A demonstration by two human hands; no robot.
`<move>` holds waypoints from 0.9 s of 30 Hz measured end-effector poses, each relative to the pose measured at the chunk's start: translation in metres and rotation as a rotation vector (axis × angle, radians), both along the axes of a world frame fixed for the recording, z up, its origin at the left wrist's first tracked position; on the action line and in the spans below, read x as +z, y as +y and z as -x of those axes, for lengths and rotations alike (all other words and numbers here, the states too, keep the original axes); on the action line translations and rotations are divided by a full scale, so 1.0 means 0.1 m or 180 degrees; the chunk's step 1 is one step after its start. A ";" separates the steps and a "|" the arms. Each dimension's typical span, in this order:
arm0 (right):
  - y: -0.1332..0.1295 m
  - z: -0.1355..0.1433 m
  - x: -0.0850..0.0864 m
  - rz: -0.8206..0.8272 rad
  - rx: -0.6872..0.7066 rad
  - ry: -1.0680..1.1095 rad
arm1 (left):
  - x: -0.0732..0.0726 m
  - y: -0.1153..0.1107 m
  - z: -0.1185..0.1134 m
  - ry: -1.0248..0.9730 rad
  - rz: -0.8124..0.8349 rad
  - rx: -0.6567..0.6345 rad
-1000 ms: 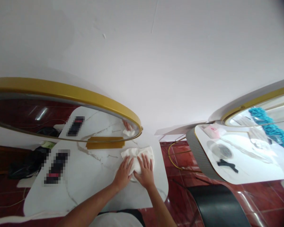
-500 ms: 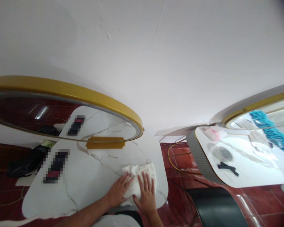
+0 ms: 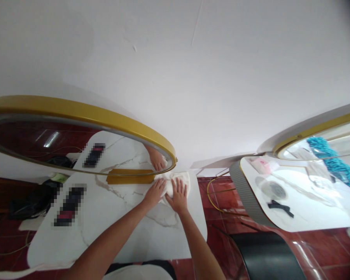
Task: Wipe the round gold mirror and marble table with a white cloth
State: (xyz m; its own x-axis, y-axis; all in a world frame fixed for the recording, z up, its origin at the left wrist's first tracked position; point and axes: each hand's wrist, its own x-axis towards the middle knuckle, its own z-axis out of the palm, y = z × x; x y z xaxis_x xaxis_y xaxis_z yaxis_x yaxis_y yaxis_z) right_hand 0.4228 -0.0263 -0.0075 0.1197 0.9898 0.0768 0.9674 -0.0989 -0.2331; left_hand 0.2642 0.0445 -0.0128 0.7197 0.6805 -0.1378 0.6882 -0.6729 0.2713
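Note:
A white cloth (image 3: 186, 177) lies rumpled at the far right part of the white marbled tabletop (image 3: 154, 241), close to the wall and beside the gold mirror base (image 3: 128, 177). My left hand (image 3: 155, 194) rests flat on the cloth's left part, its fingers stretched forward. Flat on the middle of the cloth is my right hand (image 3: 178, 197), with fingers spread. Both palms face down and press the cloth to the surface. The round gold-framed mirror (image 3: 128, 124) stands just beyond, reflecting a hand and part of the cloth.
A blurred-out dark object (image 3: 70, 204) lies on the table's left side. To the right stands another marbled table (image 3: 303, 217) bearing a black strap-like item (image 3: 280, 208) and a pink-and-white packet (image 3: 262, 165). A black chair (image 3: 271, 252) sits between the tables on the red tiled floor.
Both hands have slid the cloth away from me, from the near right part of the tabletop to its far edge by the mirror base. A hand now appears in the mirror.

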 end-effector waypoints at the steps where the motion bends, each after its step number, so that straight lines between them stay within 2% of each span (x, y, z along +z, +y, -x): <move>1: 0.07 -0.01 -0.01 0.0003 -0.0032 -0.0019 | -0.02 0.07 -0.03 -0.0010 -0.0001 0.0006; 6: 0.24 -0.05 -0.07 -0.0001 -0.0132 -0.0072 | -0.09 0.27 -0.07 -0.0113 -0.0014 0.0033; 12: 0.21 -0.04 -0.04 -0.0048 -0.0125 -0.0016 | -0.09 0.16 -0.06 -0.0291 -0.0085 0.0250; 18: -0.08 0.03 0.06 -0.0039 0.0058 0.0125 | -0.05 -0.31 0.06 -0.0430 -0.0156 0.0528; 21: -0.36 0.11 0.08 0.0005 0.0138 0.0182 | -0.04 -0.61 0.19 -0.0564 -0.0055 0.0613; 27: -1.01 0.32 0.08 0.0207 0.0113 0.0292 | -0.01 -1.18 0.48 -0.0542 0.0300 0.0496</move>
